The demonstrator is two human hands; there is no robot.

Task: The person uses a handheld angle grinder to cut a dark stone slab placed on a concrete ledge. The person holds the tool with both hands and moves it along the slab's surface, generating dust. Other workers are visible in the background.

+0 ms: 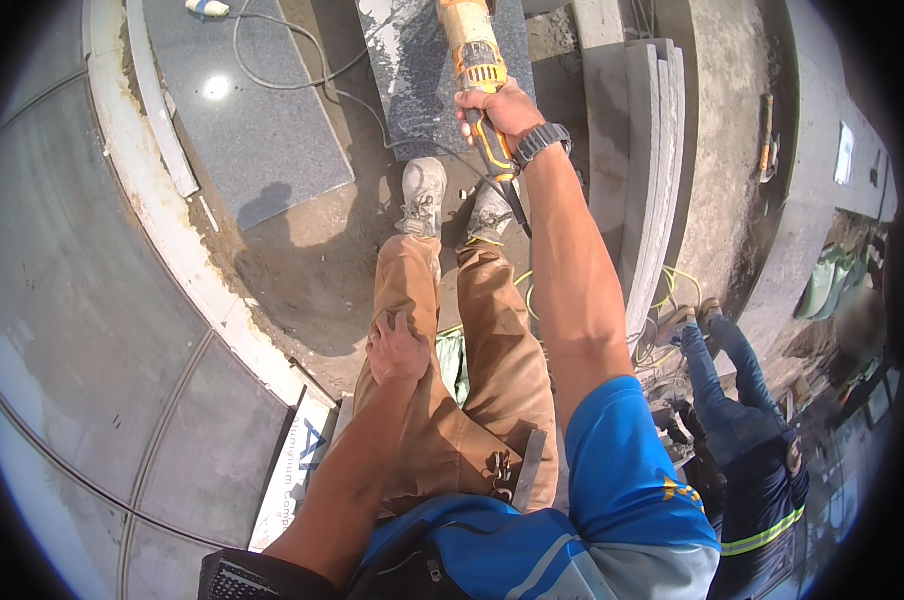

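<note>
My right hand (510, 108), a dark watch on its wrist, is wrapped round the handle of a yellow and black angle grinder (477, 62). The grinder's front end runs out of the top of the picture, so its disc is hidden. Beneath it lies a dark grey stone slab (412, 115) with pale dust or smears on one side. A black cord (516, 205) leaves the back of the handle. My left hand (397, 352) lies on my left knee, over the brown trousers (412, 280), its fingers spread and holding nothing.
A second grey slab (272, 130) lies to the left, with a thin grey cable (317, 45) across it. Long slabs (657, 180) stand stacked at the right. A long-handled tool (767, 140) lies beyond. Another person (742, 400) is at the lower right. A yellow-green hose (687, 275) curls nearby.
</note>
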